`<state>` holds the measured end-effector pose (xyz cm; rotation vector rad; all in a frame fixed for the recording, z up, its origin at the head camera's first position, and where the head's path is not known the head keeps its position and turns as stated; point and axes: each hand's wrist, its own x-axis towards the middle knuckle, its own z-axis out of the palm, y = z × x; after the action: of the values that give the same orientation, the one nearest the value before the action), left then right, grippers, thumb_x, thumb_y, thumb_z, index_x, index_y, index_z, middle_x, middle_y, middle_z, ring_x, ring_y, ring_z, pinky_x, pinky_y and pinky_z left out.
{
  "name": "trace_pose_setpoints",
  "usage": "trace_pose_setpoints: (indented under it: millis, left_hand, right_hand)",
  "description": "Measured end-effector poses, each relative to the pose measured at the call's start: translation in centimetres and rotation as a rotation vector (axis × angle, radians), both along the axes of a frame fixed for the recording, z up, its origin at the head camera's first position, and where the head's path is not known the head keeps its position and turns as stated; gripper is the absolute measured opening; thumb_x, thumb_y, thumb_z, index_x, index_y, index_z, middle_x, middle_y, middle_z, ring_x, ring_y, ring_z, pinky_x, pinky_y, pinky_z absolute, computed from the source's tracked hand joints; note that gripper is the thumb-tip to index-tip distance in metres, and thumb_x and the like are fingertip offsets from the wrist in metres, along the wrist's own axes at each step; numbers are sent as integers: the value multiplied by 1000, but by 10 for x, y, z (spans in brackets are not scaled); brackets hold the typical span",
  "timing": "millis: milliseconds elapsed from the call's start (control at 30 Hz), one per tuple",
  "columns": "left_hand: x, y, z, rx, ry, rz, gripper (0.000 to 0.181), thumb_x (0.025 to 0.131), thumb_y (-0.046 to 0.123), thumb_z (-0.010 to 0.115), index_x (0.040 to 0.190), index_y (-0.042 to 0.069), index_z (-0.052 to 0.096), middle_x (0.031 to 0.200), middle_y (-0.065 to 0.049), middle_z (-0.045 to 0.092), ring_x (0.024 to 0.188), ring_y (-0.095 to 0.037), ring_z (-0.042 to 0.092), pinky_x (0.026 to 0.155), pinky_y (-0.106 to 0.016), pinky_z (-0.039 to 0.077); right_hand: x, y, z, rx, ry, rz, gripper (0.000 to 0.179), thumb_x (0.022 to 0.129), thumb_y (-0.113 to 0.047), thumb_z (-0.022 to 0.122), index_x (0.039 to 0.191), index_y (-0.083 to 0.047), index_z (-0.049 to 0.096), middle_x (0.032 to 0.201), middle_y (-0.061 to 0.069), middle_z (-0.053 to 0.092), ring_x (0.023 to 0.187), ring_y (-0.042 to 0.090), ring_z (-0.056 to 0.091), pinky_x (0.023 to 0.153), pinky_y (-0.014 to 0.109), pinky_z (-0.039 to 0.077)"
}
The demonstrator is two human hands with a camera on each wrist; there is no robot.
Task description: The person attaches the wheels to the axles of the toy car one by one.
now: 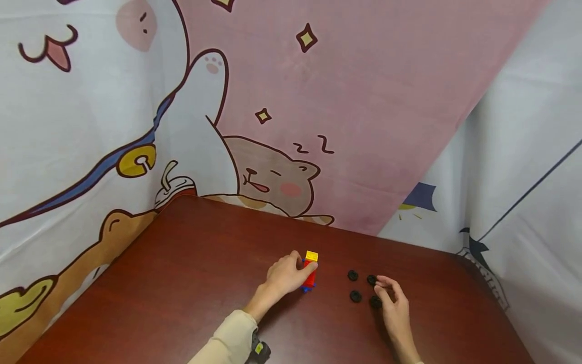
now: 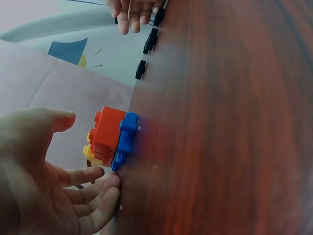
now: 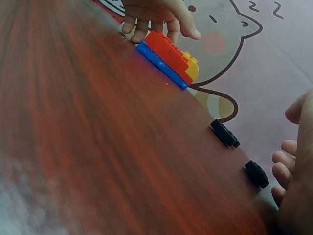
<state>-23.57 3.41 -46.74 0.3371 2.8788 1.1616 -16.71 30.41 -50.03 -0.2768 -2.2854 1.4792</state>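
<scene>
A small toy car made of building blocks (image 1: pixel 309 278) stands on the table, with red bricks (image 2: pixel 107 132), a yellow brick (image 1: pixel 311 256) at its far end and a blue base (image 3: pixel 161 64). My left hand (image 1: pixel 285 274) is beside it, thumb spread away from the fingers, the fingertips right at its side. To the right lie several black toy wheels, among them a near one (image 1: pixel 355 296) and a far one (image 1: pixel 352 275). Over the rightmost of these hovers my right hand (image 1: pixel 395 306), fingers loosely bent, thumb apart, fingertips close to a wheel (image 1: pixel 372 279).
Everything stands on a reddish-brown wooden table (image 1: pixel 195 268). Its back and left edges meet hanging cloth (image 1: pixel 364 101) printed with cartoon animals. A dark band with a small device (image 1: pixel 260 350) is worn at the left wrist, by a cream sleeve (image 1: pixel 229 338).
</scene>
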Motion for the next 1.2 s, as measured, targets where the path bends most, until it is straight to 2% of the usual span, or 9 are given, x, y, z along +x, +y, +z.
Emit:
trace_pose_setpoints:
  millis: [167,300,400,533,700,900,1033,1100,1200]
  left_hand:
    - [-1,1,-6,-17,17,17,54,87,65,61,95,11,60,75,0,60,64,-16,53,56,-33,41]
    - [0,4,-9,-80,35,27,58,83,70,61,92,13,61,74,2,61,64,-15,55,57,-33,42]
    - [0,7,-9,-120,56,33,62,79,73,62,94,13,61,75,2,61,66,-16,57,60,-35,44]
    - [-2,9,-10,-155,86,35,59,76,69,67,95,13,60,73,3,59,66,-16,57,60,-35,44]
    - [-8,10,-16,-149,87,29,39,79,50,63,91,14,58,73,3,59,64,-14,57,57,-33,44]
    - [-18,3,-18,-57,76,38,33,86,45,55,91,13,63,76,2,65,70,-17,62,62,-37,48]
    - [-21,2,-20,76,59,17,26,88,41,54,85,16,60,67,4,59,62,-14,57,57,-33,45]
    - [-22,1,-22,260,0,-13,23,90,35,53,86,13,60,65,3,56,57,-12,55,52,-30,47]
    - [-21,1,-27,615,-136,-62,23,95,27,51,96,5,59,66,-1,56,53,-12,60,44,-27,51]
  right_hand:
    - [0,0,-3,59,-97,-18,26,97,-7,55,122,-4,60,117,9,59,93,0,48,79,14,41]
    - [3,-1,-3,216,-175,-19,25,89,-4,57,114,-5,60,116,10,57,99,12,43,86,28,37]
    - [3,-1,-3,364,-219,41,25,85,-8,61,109,-7,55,112,12,53,101,23,41,85,39,32]
    - [1,-1,-3,509,-260,98,29,80,-13,65,105,-10,50,106,12,50,99,28,40,81,41,26]
    - [0,1,-6,506,-273,68,21,79,-11,66,99,-9,59,102,10,54,94,26,44,81,39,29]
    - [-1,1,-5,420,-260,39,20,84,-9,63,104,-6,65,109,12,57,91,25,45,81,39,34]
    - [-1,-1,-5,417,-243,14,22,84,-8,63,106,-7,68,110,11,57,90,23,46,78,36,37]
    - [-1,-1,-6,417,-237,8,24,85,-8,62,108,-7,69,111,11,57,91,23,46,78,36,38]
    - [0,-2,-8,413,-219,0,28,87,-8,61,113,-5,68,114,12,55,94,23,47,79,37,40]
